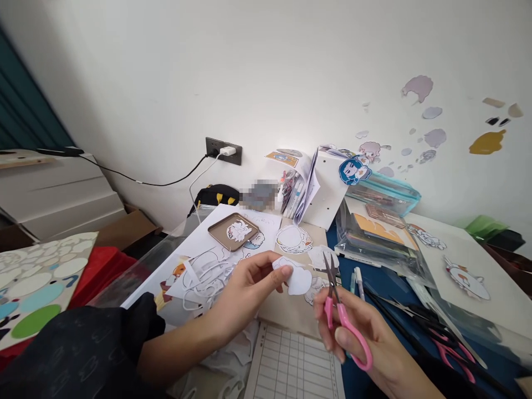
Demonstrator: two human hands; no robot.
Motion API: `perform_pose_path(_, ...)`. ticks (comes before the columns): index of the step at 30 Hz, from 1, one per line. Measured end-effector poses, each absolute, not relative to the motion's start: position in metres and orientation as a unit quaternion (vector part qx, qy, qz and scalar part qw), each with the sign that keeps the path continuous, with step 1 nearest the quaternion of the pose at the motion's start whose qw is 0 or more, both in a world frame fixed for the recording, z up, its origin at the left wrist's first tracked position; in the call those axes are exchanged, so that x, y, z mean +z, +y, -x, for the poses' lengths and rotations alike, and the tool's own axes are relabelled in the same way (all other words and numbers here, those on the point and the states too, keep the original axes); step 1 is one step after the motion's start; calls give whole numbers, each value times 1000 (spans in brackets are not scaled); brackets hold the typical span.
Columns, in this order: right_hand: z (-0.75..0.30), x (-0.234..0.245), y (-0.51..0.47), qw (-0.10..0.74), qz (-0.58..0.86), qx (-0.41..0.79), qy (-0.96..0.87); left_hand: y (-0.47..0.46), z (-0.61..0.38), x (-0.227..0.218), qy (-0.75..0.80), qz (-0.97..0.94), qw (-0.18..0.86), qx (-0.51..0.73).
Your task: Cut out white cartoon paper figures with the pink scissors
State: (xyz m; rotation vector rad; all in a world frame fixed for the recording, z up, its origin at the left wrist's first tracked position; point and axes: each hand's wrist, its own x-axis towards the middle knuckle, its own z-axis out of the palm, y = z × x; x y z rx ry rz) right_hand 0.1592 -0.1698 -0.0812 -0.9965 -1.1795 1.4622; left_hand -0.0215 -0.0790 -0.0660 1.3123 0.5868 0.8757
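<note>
Between the thumb and fingers of my left hand (255,285) is a white paper cutout (300,281) with a wavy edge. My right hand (366,332) grips a pair of pink-handled scissors (346,321), fingers around the loops and blades pointing up. The blades are slightly parted, just right of the cutout and not touching it. Behind my hands lie more paper cutouts, one a round-bodied figure (293,238). A brown tray (220,235) holds another cutout (239,229). Curled white paper strips (208,280) are heaped left of my left hand.
More scissors (451,343), black and pink, lie at right on the blue surface (386,282). A white box (326,191) with pens stands against the wall, beside a clear pouch (386,194). A plastic packet of coloured sheets (374,238) lies before it. A socket (223,151) feeds cables.
</note>
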Motion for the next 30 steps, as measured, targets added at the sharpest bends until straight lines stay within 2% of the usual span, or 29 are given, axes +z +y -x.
perform_pose_path(5,-161,-83,-178,449,398,625,-500,-83,22,-63,230,-570,700,362)
perform_pose_path(12,-163,-88,-196,472,497,505,-525,-83,25,-64,233,-573,709,338)
perform_pose_path(24,-165,-85,-201,397,557,553,-475,-89,27,-61,204,-564,721,346)
perform_pose_path(30,-167,-83,-200,394,550,560,-478,-89,26,-61,205,-558,722,354)
